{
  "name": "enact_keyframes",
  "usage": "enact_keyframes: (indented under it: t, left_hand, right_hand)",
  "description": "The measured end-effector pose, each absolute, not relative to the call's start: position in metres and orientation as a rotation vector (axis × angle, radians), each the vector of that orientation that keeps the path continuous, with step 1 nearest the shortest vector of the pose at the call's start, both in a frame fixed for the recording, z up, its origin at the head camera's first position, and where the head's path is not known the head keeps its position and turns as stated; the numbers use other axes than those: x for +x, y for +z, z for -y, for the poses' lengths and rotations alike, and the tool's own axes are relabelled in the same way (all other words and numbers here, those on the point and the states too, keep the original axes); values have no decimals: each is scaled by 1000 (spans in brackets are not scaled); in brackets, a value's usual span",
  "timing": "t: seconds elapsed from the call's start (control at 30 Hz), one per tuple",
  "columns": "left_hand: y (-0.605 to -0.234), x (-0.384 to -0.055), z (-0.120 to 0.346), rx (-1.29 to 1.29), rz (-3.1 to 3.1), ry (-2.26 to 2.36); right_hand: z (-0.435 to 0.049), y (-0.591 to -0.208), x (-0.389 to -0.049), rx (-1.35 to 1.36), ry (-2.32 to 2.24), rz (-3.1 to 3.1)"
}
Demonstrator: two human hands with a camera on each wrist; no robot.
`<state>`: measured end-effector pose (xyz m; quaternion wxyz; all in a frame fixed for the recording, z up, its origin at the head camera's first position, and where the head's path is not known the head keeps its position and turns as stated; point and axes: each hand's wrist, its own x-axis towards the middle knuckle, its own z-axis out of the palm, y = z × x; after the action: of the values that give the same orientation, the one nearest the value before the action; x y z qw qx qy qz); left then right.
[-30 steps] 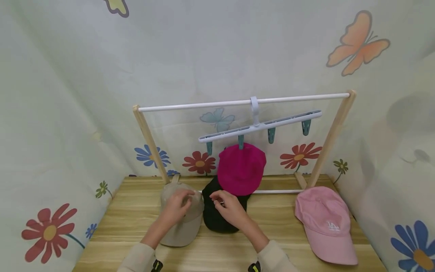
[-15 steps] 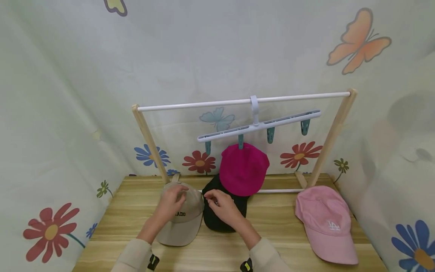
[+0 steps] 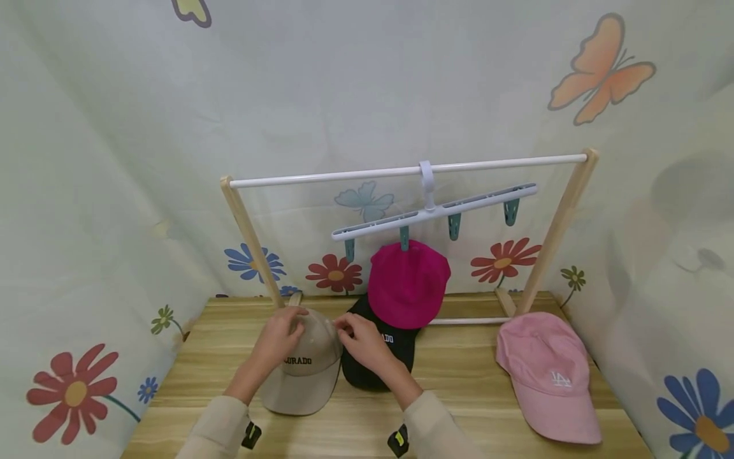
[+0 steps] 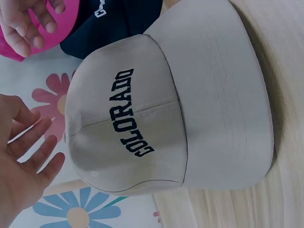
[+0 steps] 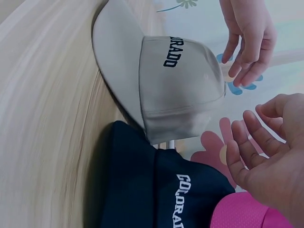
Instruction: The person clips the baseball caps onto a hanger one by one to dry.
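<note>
A beige baseball cap (image 3: 312, 382) lettered COLORADO sits on the wooden table, brim toward me. My left hand (image 3: 279, 333) hovers by the left of its crown, fingers loosely bent and holding nothing; the left wrist view shows a gap between that hand (image 4: 28, 156) and the cap (image 4: 128, 118). Above the cap's right side is my right hand (image 3: 365, 342), likewise holding nothing, its fingers (image 5: 251, 137) relaxed. Behind that hand lies a black baseball cap (image 3: 367, 376), also lettered. A magenta cap (image 3: 408, 287) hangs from a clip in front of the black cap's top.
A white clip hanger (image 3: 378, 224) with green clips (image 3: 454, 226) hangs on the white rail (image 3: 321, 176) of a wooden-legged rack. A pink baseball cap (image 3: 547, 363) lies at the table's right. Flowered curtain (image 3: 287, 95) surrounds the table.
Both hands have shifted left, the right one away from the black cap toward the beige cap. More of the lettering on both caps now shows. The magenta cap swings slightly.
</note>
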<state>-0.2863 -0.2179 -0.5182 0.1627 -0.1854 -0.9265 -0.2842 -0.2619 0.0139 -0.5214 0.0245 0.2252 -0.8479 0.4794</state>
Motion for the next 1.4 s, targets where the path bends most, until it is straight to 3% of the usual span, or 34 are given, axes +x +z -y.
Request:
enact_keyframes:
  t: [1.4]
  left_hand:
    - [-527, -319, 253, -573, 2758, -747]
  right_hand:
    - [43, -519, -302, 468, 1489, 2715]
